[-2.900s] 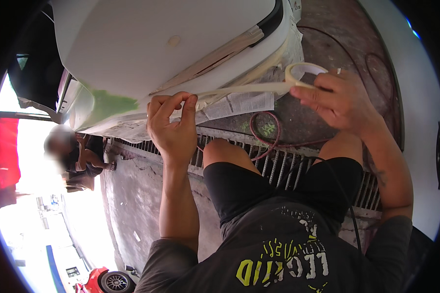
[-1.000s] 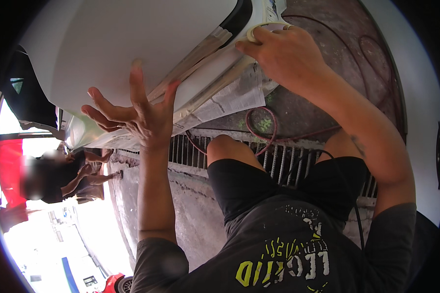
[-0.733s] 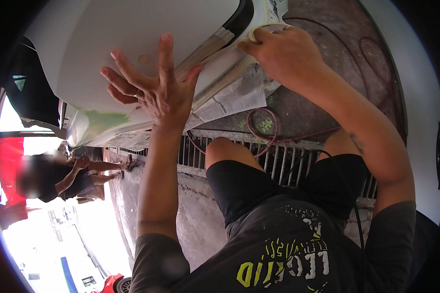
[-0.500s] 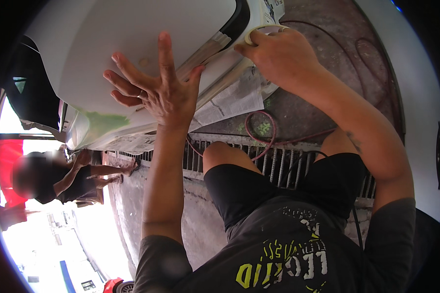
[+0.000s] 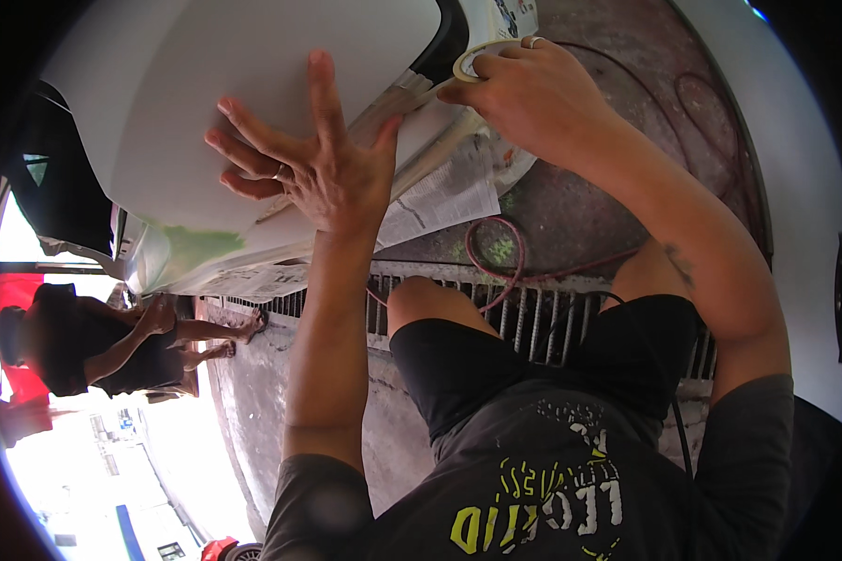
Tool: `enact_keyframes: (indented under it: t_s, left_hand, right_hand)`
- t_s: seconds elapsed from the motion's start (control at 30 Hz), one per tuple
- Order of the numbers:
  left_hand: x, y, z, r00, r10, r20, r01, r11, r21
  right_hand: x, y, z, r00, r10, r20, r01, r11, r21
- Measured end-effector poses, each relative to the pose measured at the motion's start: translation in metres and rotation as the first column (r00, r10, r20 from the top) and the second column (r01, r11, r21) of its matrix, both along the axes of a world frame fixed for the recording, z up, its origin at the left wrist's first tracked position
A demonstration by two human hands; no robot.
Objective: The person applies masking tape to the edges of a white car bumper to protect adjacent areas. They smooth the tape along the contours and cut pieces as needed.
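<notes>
A light grey car body panel (image 5: 173,103) fills the upper left. My left hand (image 5: 332,178) is open with its fingers spread over this panel, the thumb by a strip of masking tape (image 5: 388,105) along the lower edge. Fingers of my right hand (image 5: 543,98) are hooked into a roll of masking tape (image 5: 466,65), held close to the strip's far end. Black trim (image 5: 451,42) curves beside the roll. Below the tape hangs newspaper (image 5: 444,198), partly hidden by my left wrist. A greenish patch (image 5: 196,248) marks the panel's left end.
A reddish hose (image 5: 522,257) loops on the floor near a metal drain grate (image 5: 533,327). Another pale vehicle body (image 5: 805,178) stands close on my right. At the far left is another person (image 5: 112,341) in dark clothes.
My left hand has shifted slightly right along the panel. My right hand has moved a little up and left, turning the tape roll so more of its face shows.
</notes>
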State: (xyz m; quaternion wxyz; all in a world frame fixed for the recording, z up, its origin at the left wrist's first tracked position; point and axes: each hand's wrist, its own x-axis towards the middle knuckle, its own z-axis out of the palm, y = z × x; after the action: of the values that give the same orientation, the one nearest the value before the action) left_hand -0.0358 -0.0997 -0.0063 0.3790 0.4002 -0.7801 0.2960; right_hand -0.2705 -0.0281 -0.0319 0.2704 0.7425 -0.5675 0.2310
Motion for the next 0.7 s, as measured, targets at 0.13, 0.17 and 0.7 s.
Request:
enact_keyframes:
  t_s: [0.13, 0.17, 0.7]
  left_hand:
    - [-0.009, 0.001, 0.003, 0.997, -0.072, -0.029, 0.071, 0.997, -0.013]
    - [-0.010, 0.001, 0.003, 0.997, -0.076, -0.031, 0.075, 0.997, -0.018]
    - [-0.031, 0.014, 0.010, 0.998, -0.008, 0.064, 0.005, 0.999, 0.035]
  right_hand:
    - [0.006, 0.006, 0.004, 0.999, 0.006, 0.035, -0.008, 0.997, 0.073]
    - [0.007, 0.007, 0.003, 0.999, 0.010, 0.041, -0.013, 0.997, 0.082]
    - [0.008, 0.012, -0.019, 0.998, 0.056, -0.009, -0.057, 0.992, -0.114]
